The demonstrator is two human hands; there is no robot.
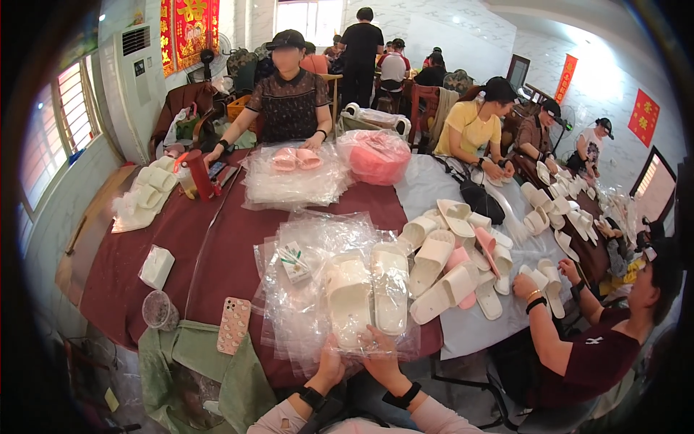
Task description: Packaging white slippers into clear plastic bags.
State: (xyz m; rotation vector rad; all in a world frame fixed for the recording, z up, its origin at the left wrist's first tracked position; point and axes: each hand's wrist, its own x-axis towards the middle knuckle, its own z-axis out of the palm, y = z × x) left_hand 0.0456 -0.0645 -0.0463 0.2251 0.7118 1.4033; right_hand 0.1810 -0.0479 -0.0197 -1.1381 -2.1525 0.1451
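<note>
A pair of white slippers (350, 289) lies in front of me, toes and heels lined up along my reach, and glossy film over them suggests they are inside a clear plastic bag (394, 340). At the bag's near edge, my left hand (332, 364) is closed on the film below the left slipper. Close beside it, my right hand (380, 350) grips the same edge below the right slipper. Underneath spreads a stack of clear bags (289, 333). On its left part rests a small white card or packet (293, 262) with green marks. My fingertips are partly hidden.
Loose white and pink slippers (441, 293) are heaped right of the bags. Left are a phone (233, 325), plastic cup (160, 310), white tissue pack (156, 267) and green cloth (202, 358). Across the table a person (289, 108) stands by bagged pink slippers (296, 158); another (593, 340) handles slippers at right.
</note>
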